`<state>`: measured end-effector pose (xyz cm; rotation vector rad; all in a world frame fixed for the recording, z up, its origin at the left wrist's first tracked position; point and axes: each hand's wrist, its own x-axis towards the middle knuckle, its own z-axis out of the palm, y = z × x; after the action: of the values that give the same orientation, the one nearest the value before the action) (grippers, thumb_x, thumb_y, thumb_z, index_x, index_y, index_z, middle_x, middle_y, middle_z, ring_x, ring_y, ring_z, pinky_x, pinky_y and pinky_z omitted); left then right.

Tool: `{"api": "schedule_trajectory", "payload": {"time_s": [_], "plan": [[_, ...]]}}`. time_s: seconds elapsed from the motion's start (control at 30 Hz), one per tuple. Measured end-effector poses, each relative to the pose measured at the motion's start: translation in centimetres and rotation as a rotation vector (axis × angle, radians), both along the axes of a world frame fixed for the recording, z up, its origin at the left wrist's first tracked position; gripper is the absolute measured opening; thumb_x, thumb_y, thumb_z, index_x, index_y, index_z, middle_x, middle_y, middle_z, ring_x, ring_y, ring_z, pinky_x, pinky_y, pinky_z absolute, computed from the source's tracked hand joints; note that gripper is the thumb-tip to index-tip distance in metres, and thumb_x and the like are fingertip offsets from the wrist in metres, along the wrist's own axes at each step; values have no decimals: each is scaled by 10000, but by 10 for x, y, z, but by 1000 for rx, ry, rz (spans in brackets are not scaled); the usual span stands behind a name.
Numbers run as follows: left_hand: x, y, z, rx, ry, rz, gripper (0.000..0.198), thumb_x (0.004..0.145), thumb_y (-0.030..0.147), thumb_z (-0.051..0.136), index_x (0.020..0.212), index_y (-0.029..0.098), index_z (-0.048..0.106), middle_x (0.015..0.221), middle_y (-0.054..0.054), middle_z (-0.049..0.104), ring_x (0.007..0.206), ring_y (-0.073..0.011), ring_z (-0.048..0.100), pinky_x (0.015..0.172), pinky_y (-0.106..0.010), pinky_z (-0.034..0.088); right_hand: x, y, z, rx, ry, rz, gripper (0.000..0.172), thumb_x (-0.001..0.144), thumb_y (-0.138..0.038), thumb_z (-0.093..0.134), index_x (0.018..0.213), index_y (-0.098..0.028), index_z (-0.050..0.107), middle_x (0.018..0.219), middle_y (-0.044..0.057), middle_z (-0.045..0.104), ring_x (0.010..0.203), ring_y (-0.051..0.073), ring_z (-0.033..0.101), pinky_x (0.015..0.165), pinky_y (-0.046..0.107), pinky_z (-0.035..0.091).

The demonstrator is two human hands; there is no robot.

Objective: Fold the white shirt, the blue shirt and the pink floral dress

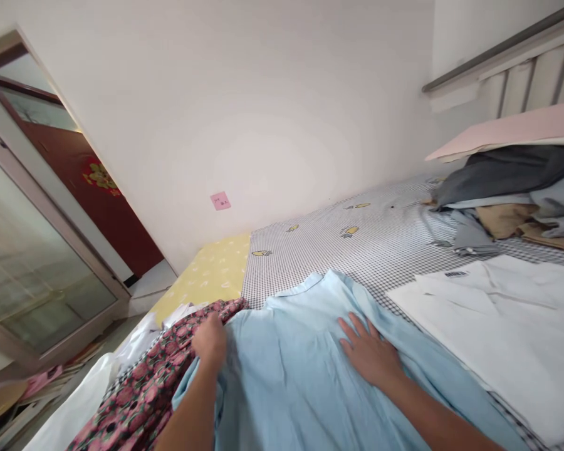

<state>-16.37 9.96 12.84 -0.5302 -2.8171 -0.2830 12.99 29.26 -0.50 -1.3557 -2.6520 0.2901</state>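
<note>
Head view, forward (and downward)

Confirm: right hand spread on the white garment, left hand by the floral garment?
No: the head view shows the right hand spread on the light blue shirt, not the white garment. The left hand is indeed by the floral garment.

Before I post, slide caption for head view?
Right hand spread on a blue shirt, left hand at its shoulder, floral cloth alongside, on a checked sheet.

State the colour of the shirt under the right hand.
The shirt is light blue, clearest in the head view.
</note>
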Motion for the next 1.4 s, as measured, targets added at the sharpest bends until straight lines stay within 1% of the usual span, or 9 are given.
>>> {"api": "schedule_trajectory", "payload": {"time_s": [0.2, 0.5, 0.6, 0.7, 0.83, 0.97, 1.1, 1.27, 1.4], "plan": [[-33, -30, 40, 5, 52, 195, 463, 962, 249, 278, 1085, 163, 717, 1099, -242, 772, 998, -367, 748, 682, -400, 523, -18, -1, 2, 6, 6, -54, 565, 1049, -428, 374, 1611, -376, 396, 1726, 17, 300, 1533, 395, 337, 1150, 623, 381], [12, -25, -10, -150, -33, -281, 399, 976, 524, 438, 1096, 253, 703, 1263, -104, 744, 1262, -319, 613, 1112, -566, 411, -20, -6, 1, 127, 28, -91, 550, 1054, -430, 374, 1593, -344, 445, 1694, 43, 373, 1500, 402, 365, 1136, 608, 378], [33, -35, -29, -290, 8, -405, 259, 898, 377, 625, 1091, 244, 736, 1456, -119, 641, 1424, -346, 478, 1198, -627, 295, -20, -5, 0, 103, 20, -94, 552, 1058, -437, 357, 1597, -353, 433, 1696, 34, 370, 1508, 397, 356, 1142, 610, 373], [44, -42, -37, -458, 189, -464, 313, 928, 160, 502, 1112, 239, 744, 1421, -121, 653, 1369, -304, 517, 1223, -597, 267, -20, -2, 2, 61, 9, -91, 558, 1057, -445, 338, 1603, -363, 420, 1711, 13, 338, 1532, 396, 322, 1156, 612, 360], [33, -32, -20, -490, 280, -464, 440, 964, 104, 364, 1102, 246, 756, 1170, -104, 745, 1175, -246, 621, 1190, -465, 327, -13, 1, 14, -19, -13, -17, 587, 1024, -421, 411, 1610, -398, 392, 1730, 2, 290, 1562, 410, 267, 1156, 645, 351], [-1, -19, 7, -440, 266, -303, 480, 943, 78, 316, 1097, 137, 767, 1137, -195, 753, 1120, -335, 655, 1084, -565, 386, -2, 2, 20, -47, -22, 142, 633, 991, -411, 473, 1615, -431, 361, 1731, -18, 276, 1594, 373, 202, 1221, 648, 258], [-18, -13, 10, -468, 158, -216, 358, 841, 47, 443, 848, 125, 792, 911, -184, 795, 934, -359, 712, 970, -622, 454, 0, 6, 10, -129, 41, 213, 590, 1023, -487, 384, 1608, -410, 390, 1738, -49, 245, 1620, 323, 104, 1205, 581, 354], [11, -6, -12, -373, 377, -409, 461, 941, 96, 388, 1259, 174, 712, 1580, -177, 529, 1476, -377, 454, 1232, -722, 186, -12, 19, -9, 4, 161, 117, 603, 1024, -474, 408, 1593, -284, 460, 1715, 34, 324, 1593, 343, 222, 1300, 538, 176], [24, -8, -68, -226, 426, -892, 409, 992, 209, 434, 1320, 262, 673, 1665, -75, 437, 1567, -272, 337, 1312, -587, 186, -22, 34, -15, -21, 173, 78, 611, 1035, -484, 366, 1610, -287, 423, 1743, 39, 246, 1534, 333, 368, 1288, 519, 223]]}}
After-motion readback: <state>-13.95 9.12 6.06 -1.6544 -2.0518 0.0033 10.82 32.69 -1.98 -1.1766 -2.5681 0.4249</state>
